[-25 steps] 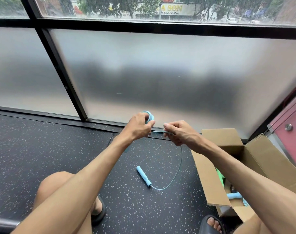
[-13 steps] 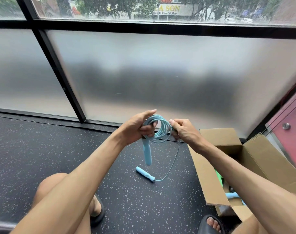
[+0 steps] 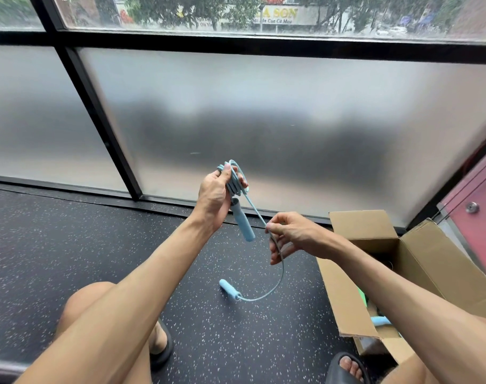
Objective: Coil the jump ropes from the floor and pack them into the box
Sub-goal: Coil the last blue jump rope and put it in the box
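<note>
At the right, on the speckled black floor [image 3: 70,245], an open cardboard box [image 3: 419,253] stands with its flaps raised; inside show a light-blue handle [image 3: 380,320] and a green item [image 3: 364,297]. Left of it, the light-blue jump rope [image 3: 235,184] is partly coiled. The raised left hand [image 3: 214,198] grips the loops with curled fingers, one rope handle [image 3: 243,224] hanging below the palm. Lower, the right hand [image 3: 294,235] pinches the cord between thumb and forefinger, other fingers spread. From there the cord curves down to the second handle [image 3: 230,290], which lies on the floor.
</note>
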Tool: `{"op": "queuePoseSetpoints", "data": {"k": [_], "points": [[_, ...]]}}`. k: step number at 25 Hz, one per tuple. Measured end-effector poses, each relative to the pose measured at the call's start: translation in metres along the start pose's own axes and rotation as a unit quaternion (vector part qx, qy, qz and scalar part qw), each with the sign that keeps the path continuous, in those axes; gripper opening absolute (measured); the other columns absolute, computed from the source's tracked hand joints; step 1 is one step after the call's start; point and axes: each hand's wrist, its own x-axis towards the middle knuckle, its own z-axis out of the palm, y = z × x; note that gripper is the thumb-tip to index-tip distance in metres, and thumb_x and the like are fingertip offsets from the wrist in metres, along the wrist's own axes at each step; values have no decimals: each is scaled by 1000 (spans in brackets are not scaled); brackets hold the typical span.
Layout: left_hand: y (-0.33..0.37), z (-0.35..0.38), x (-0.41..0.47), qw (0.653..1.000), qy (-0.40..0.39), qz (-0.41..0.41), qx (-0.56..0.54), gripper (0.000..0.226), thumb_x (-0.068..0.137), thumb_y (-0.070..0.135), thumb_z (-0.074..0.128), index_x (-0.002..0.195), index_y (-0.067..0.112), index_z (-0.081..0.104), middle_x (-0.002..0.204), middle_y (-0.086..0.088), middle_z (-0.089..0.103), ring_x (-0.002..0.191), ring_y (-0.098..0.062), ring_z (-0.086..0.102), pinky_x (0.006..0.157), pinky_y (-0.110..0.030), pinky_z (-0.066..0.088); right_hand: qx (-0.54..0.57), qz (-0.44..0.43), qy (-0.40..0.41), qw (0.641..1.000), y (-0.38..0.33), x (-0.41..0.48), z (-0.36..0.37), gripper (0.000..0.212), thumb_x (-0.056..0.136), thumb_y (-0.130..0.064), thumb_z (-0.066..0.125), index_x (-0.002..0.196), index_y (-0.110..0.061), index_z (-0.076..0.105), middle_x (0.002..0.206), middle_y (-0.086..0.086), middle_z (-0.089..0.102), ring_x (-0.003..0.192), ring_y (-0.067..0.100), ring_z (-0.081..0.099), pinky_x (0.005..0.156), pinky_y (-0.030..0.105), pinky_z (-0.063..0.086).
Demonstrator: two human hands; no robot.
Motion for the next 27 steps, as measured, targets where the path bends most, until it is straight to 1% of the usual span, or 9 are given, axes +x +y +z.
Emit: {"op": "queuePoseSetpoints", "data": {"k": [2, 5, 9, 11, 12, 16, 19, 22, 27], "points": [[-2, -4, 3, 992, 50, 58, 103, 22, 106, 20, 43, 94, 8, 56, 72, -6, 62, 61, -17, 64, 68, -28, 54, -13, 6, -34, 999, -1, -2, 3, 19, 102, -19, 53, 108, -1, 49, 78, 22, 64, 67, 37, 67, 72, 51, 61], [-9, -5, 4, 946, 55, 145, 283, 21, 105, 22, 45, 95, 6, 55, 74, -8, 67, 64, -21, 70, 66, -28, 55, -41, -23, -70, 996, -4, -3, 5, 21, 97, -18, 62, 104, 0, 53, 79, 20, 63, 64, 31, 64, 66, 44, 59], [-17, -5, 0, 857, -33, 186, 480, 20, 102, 23, 51, 93, 5, 55, 72, -6, 70, 62, -15, 70, 63, -27, 55, -57, -79, -62, 993, -13, -4, 9, 15, 96, -16, 63, 97, -2, 62, 67, 7, 53, 55, 18, 47, 53, 30, 43], [-19, -4, -3, 806, -93, 158, 563, 22, 99, 20, 54, 80, 9, 54, 65, -1, 65, 52, -9, 62, 55, -27, 49, -37, -97, -49, 993, -16, -5, 5, 18, 97, -14, 60, 99, 4, 64, 63, 2, 47, 52, 13, 39, 52, 27, 35], [-19, -2, -5, 795, -122, 116, 583, 26, 99, 18, 55, 74, 10, 52, 62, -1, 61, 48, -6, 57, 52, -26, 44, -30, -106, -43, 993, -17, -5, 2, 19, 97, -12, 59, 99, 6, 64, 63, 2, 44, 52, 12, 37, 52, 26, 32], [-16, 7, -15, 825, -216, -124, 508, 35, 101, 19, 45, 70, 10, 59, 54, -5, 58, 43, -15, 52, 49, -26, 44, -28, -128, 12, 991, -17, -6, -12, 12, 96, -8, 59, 89, -1, 64, 60, -1, 48, 49, 9, 39, 51, 25, 30], [-13, 8, -18, 849, -235, -162, 445, 47, 103, 33, 42, 62, 14, 54, 47, -1, 43, 42, -16, 37, 47, -25, 36, -43, -143, 72, 986, -16, -5, -18, 12, 94, -12, 64, 90, -2, 60, 59, 0, 52, 47, 8, 40, 48, 23, 33], [-11, 8, -18, 888, -260, -213, 314, 43, 103, 39, 41, 69, 14, 49, 50, 2, 33, 46, -14, 28, 52, -27, 32, -62, -156, 117, 979, -13, -1, -20, 20, 97, -21, 62, 92, -2, 57, 60, 2, 53, 50, 10, 45, 50, 22, 40], [0, 6, -15, 932, -259, -241, 79, 32, 102, 36, 40, 82, 13, 51, 62, 1, 38, 57, -14, 35, 68, -29, 40, -22, -114, 150, 982, 1, 10, -28, 29, 105, -25, 44, 95, 0, 53, 75, 15, 62, 65, 25, 63, 68, 39, 57]]}}
